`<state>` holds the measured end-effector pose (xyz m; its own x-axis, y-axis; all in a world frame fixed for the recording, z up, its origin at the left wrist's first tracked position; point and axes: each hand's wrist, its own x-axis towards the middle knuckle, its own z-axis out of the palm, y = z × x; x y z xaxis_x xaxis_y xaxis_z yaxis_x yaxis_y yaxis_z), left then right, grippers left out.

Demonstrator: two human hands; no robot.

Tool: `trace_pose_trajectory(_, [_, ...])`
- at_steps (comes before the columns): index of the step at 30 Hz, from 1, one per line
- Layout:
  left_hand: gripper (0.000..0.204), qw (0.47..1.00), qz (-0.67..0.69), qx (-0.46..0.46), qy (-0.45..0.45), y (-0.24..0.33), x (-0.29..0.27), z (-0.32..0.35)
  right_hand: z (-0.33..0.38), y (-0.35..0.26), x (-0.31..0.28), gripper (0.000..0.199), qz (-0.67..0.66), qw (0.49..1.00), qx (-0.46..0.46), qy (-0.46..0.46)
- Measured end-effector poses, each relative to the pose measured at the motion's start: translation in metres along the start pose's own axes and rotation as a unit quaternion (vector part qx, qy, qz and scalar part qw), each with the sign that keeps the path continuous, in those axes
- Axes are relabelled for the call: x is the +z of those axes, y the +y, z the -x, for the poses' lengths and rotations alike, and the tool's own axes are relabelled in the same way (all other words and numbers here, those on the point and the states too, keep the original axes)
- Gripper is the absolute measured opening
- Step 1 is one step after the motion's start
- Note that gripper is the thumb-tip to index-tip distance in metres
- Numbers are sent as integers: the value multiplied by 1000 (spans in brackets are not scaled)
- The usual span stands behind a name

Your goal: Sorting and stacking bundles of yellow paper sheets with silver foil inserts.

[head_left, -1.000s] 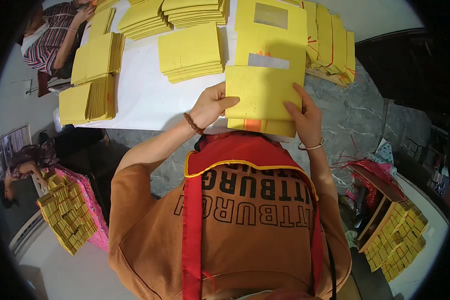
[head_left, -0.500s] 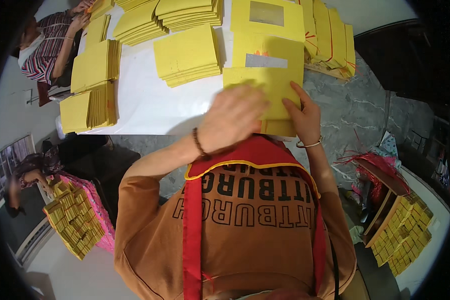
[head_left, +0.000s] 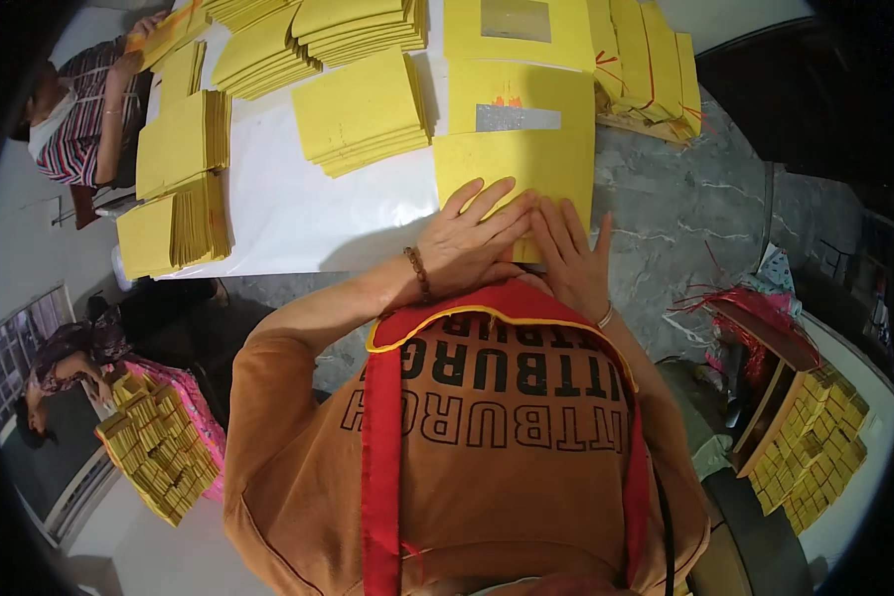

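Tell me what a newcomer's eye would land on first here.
Both hands, the left hand and right hand, lie flat on a yellow paper sheet with a silver foil patch at the near edge of the white table. Stacks of yellow paper sheets crowd the table's far side.

Orange short-sleeved shirt with dark block lettering, red yellow-edged apron straps, beaded bracelet on left wrist [head_left: 417,273], thin bangle on right wrist [head_left: 605,317]

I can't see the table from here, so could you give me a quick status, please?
Left hand and right hand flat on yellow sheet. Nothing on top of it.
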<state>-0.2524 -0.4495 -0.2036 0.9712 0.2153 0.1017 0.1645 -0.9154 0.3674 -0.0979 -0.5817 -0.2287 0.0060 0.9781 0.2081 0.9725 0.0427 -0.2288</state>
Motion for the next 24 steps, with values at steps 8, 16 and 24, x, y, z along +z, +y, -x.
trace_pose_trajectory(8, [55, 996, 22, -48, 71, -5, 7, -3, 2, 5, 0, 67, -78, 995, 31, -47])
trace_pose_trajectory(16, [57, 980, -183, -38, 67, 16, 2, -28, -31, 37, -37, 55, -441, 880, 132, 119])
trace_pose_trajectory(24, [51, 925, -253, -114, 260, -67, -82, 16, -24, 50, -30, 49, -410, 877, 140, 208])
